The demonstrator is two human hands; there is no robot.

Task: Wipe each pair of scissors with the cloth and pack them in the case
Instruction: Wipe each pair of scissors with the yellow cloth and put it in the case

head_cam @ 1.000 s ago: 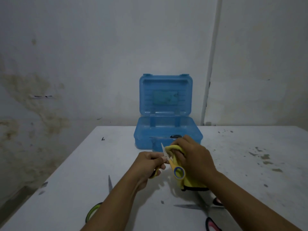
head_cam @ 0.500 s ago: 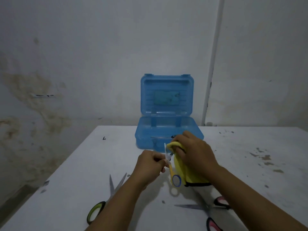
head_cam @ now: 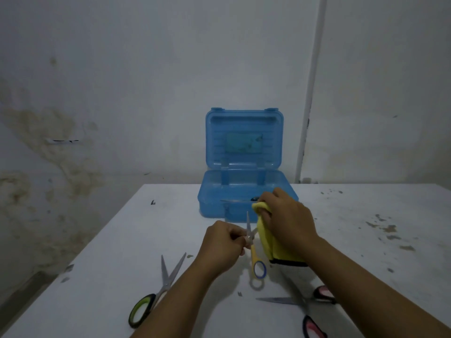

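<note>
Small yellow-handled scissors (head_cam: 253,250) at frame centre, blades up.
Left hand (head_cam: 223,247) pinches them near the pivot; right hand (head_cam: 285,223) grips the yellow cloth (head_cam: 266,242).

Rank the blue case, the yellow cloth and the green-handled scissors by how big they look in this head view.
1. Blue case, lid up, clearly largest.
2. Green-handled scissors and yellow cloth: unsure, since the right hand hides part of the cloth and the scissors lie nearer the camera.

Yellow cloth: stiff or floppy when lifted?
Probably floppy: the yellow cloth hangs in limp folds from the right hand. It looks light for its size, and unlikely to slip, bunched in that grip.
</note>
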